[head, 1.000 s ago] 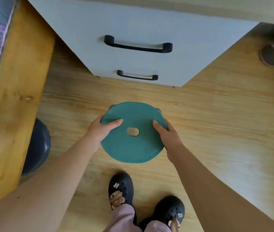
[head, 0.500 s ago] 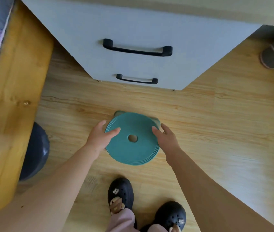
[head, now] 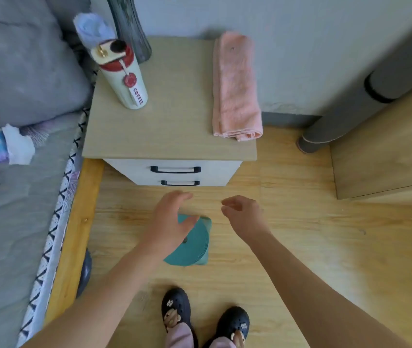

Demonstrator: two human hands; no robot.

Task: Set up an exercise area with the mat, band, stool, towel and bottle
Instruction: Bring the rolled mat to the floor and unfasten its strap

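Nothing is held in the loosely spread left hand (head: pixel 169 222) or right hand (head: pixel 243 216), and the tall bottle (head: pixel 122 74) could be toppled if clipped near its top.

We count 1 teal stool (head: pixel 194 244), 1 bottle (head: pixel 124 74), 1 pink towel (head: pixel 235 89), 1 rolled mat (head: pixel 350 109), 1 nightstand (head: pixel 169 131) with 2 drawer handles (head: pixel 175 169), 2 black shoes (head: pixel 176 307), plus 1 left hand (head: pixel 167 227) and 1 right hand (head: pixel 245 217).
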